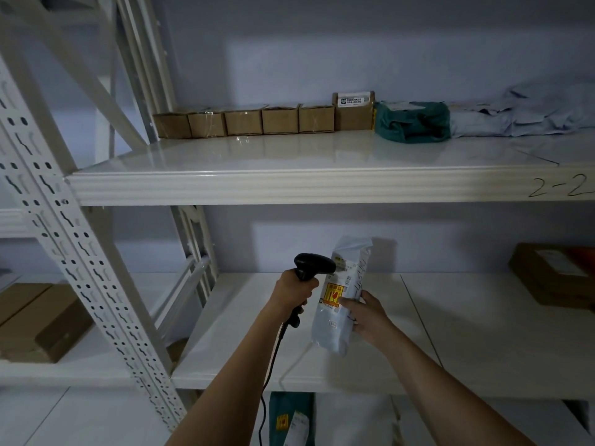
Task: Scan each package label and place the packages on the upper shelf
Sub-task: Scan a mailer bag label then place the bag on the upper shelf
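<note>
The left hand [294, 292] wraps its grip around a black scanner [314, 263], its head almost touching the label of a white package [341, 297]. The right hand [367, 315] pinches that package upright above the lower shelf [450, 317] — the upper shelf [289, 185] carries boxes and bags.

"2-2" is handwritten on the upper shelf [322, 188] edge.

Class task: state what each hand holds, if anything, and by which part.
The left hand grips the black scanner by its handle. The right hand holds the white package by its right edge, about midway up.
</note>
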Available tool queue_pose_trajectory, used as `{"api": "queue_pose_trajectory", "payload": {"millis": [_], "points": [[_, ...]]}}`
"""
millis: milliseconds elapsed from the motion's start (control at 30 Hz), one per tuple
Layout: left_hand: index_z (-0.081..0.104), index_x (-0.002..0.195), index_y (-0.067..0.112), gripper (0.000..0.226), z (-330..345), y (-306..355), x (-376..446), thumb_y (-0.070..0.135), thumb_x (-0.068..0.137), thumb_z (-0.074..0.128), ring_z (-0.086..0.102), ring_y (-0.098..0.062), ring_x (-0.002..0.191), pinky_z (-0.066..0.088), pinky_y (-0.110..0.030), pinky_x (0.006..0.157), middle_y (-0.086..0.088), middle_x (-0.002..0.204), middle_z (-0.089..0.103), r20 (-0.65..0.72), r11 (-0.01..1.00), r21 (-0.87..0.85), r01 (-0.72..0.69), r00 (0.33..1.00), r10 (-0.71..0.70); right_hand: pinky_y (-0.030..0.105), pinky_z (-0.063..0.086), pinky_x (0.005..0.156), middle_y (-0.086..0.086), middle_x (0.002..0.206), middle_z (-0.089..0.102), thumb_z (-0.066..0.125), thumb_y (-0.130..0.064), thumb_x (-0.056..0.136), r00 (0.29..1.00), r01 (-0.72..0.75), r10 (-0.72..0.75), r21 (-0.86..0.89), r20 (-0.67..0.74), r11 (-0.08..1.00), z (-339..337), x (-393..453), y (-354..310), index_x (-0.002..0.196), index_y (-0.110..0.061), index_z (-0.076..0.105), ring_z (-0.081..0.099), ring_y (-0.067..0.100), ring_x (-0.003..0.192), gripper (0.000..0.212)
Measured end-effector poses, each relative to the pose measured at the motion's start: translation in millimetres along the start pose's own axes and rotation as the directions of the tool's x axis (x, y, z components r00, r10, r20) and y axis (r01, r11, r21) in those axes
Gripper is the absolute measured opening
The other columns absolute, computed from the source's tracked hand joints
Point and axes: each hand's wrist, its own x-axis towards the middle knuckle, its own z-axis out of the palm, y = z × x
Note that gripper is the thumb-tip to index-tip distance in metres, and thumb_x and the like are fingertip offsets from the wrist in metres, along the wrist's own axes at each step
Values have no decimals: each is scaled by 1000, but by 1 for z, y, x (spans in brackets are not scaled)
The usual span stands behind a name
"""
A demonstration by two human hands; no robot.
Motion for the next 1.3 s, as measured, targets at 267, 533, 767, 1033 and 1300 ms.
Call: {"api": "queue_pose_trajectory", "payload": {"millis": [267,533,767,1033,1300], "points": [[51,84,-1,14,-1,-52,17,-14,84,57,50,-24,57,51,-36,60,-12,71,48,-3,954,-243,178,983,-184,39,60,71,9,107,75,70,-10,92,998,-20,20,-11,-61,1000,-12,4,-1,122,-7,62,72,27,96,32],[64,105,-9,34,17,-135,37,18,87,72,64,-33,85,53,-39,77,-21,92,65,-245,901,-99,423,867,-434,41,56,88,18,120,71,62,-13,97,983,-141,145,42,-115,989,-35,13,14,127,3,61,69,32,107,34],[68,113,-1,35,36,-153,54,23,88,72,65,-36,99,56,-40,87,-21,105,69,-239,885,31,465,863,-446,36,58,79,15,115,74,63,-14,96,982,-179,181,38,-51,983,-54,29,26,126,-2,64,71,30,105,32],[58,118,-2,36,39,-130,60,22,92,60,57,-36,112,50,-42,97,-22,121,60,-284,777,277,565,821,-495,35,60,70,8,100,79,65,-24,95,977,-209,206,-48,-58,977,-62,52,24,119,-9,69,76,27,91,29],[49,141,16,40,88,-30,59,14,102,41,57,-14,81,46,-22,67,-9,119,61,-70,976,57,209,976,-205,28,56,56,11,104,70,68,-32,94,990,-57,48,-68,-134,996,-63,53,-17,120,-20,55,72,27,85,31]]}}
